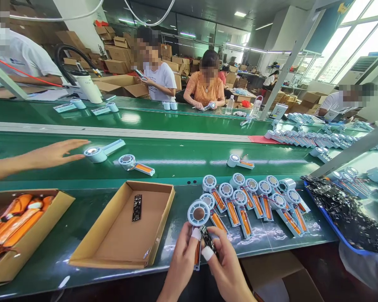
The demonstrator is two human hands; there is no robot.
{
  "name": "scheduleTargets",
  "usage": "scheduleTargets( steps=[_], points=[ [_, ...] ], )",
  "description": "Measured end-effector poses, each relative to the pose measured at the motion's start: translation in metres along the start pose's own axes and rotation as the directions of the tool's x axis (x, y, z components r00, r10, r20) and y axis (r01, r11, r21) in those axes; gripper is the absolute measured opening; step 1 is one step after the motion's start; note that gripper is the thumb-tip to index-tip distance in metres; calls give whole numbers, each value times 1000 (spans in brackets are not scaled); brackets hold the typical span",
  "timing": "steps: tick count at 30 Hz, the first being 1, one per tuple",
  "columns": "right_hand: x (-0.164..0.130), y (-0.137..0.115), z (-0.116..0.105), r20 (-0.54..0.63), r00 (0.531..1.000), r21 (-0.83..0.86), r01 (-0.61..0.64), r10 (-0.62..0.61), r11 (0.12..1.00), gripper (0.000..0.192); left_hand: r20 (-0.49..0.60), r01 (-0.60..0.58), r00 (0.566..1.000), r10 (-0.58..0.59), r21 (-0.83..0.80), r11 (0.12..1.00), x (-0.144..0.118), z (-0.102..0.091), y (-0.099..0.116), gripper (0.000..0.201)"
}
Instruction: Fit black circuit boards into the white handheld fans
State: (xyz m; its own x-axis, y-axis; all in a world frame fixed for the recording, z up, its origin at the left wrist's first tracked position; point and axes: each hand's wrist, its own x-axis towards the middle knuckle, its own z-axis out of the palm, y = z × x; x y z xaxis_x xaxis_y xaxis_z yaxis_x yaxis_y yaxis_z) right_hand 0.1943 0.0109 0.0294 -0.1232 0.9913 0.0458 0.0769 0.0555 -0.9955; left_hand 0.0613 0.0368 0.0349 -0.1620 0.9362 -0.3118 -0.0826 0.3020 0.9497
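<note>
Between both hands, round-headed fan

Open cardboard tray sits on the green bench, one dark circuit strip lying inside. Left, a box of orange packs. Right, a cluster of white fan units crowds together beside a blue tray of circuit boards. On the conveyor belt, a co-worker's hand reaches toward a white unit.

Green bench, orange batteries, black circuit boards.
</note>
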Motion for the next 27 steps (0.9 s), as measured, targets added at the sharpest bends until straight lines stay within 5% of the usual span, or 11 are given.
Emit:
scheduleTargets(
  steps=[4, 9, 15, 21, 27],
  points=[
    [-6, 14, -2, -119, 972, -277, 165, -204, 947, 31, -34, 156, 986, -163, -148, 976, 0, 1, -2, 49],
    [-8, 16, -4, -65, 883, -550, 356, -464, 755, 47, -33, 171, 982, -184, -234, 957, -2, 7, 0, 60],
    [-6, 16, -3, -24, 850, -631, 395, -526, 668, 63, 79, 231, 973, -219, -439, 868, 2, 7, 1, 51],
    [-9, 17, 0, 65, 822, -758, 409, -566, 508, 64, -91, 114, 985, -146, -286, 951, 1, 11, 8, 37],
    [-2, 18, 6, 2, 851, -754, 346, -524, 558, 59, 25, 113, 993, -114, -442, 890, 0, 13, -2, 54]
  ],
)
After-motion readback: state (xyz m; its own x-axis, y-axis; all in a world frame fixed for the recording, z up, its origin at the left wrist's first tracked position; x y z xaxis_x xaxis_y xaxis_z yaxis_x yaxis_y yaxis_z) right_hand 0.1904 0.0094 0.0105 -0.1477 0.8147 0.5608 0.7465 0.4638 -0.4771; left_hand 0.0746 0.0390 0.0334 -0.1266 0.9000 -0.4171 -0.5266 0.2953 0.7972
